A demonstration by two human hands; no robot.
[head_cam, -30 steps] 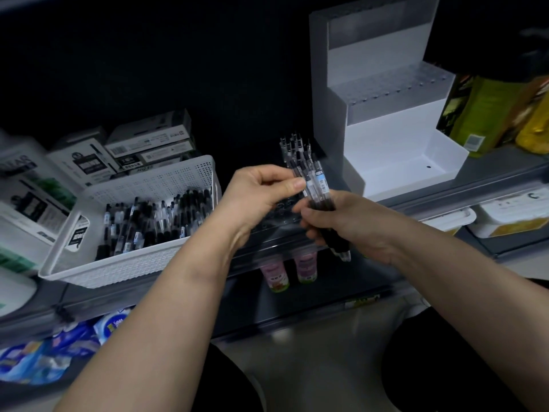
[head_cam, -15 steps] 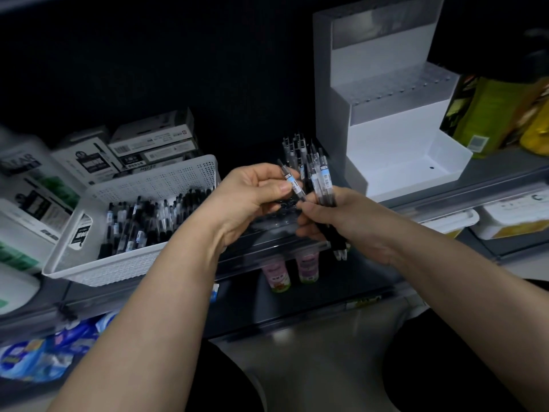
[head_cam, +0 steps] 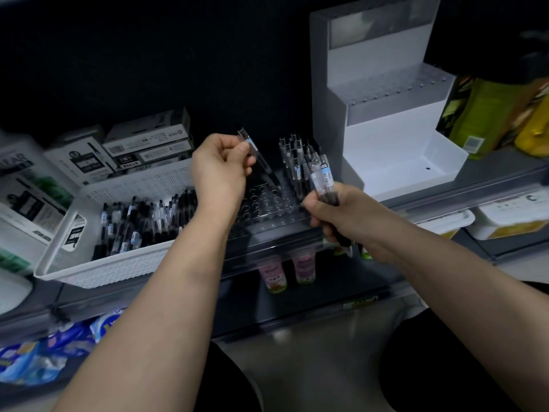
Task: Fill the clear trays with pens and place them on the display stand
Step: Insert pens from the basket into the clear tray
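Observation:
A clear tray (head_cam: pixel 267 209) with rows of round holes lies on the shelf between my hands. Several pens (head_cam: pixel 292 157) stand upright in its far right holes. My left hand (head_cam: pixel 218 171) pinches a single pen (head_cam: pixel 255 154) by its upper end, the pen slanting down toward the tray. My right hand (head_cam: pixel 332 215) grips a bundle of pens (head_cam: pixel 322 179) just right of the tray. A white basket (head_cam: pixel 118 266) on the left holds several loose pens (head_cam: pixel 142 221). The white stepped display stand (head_cam: pixel 383 123) rises at the back right.
Pen boxes (head_cam: pixel 148 147) are stacked behind the basket, with printed packs (head_cam: pixel 26 197) at far left. Green and yellow packages (head_cam: pixel 490 114) sit right of the stand. Small bottles (head_cam: pixel 285 272) and white tubs (head_cam: pixel 505 215) show on the shelf below. Blue packets (head_cam: pixel 38 358) lie at lower left.
My left hand drew one pen out of the bundle and carried it left and up, away from my right hand. The right hand kept the bundle and shifted slightly right.

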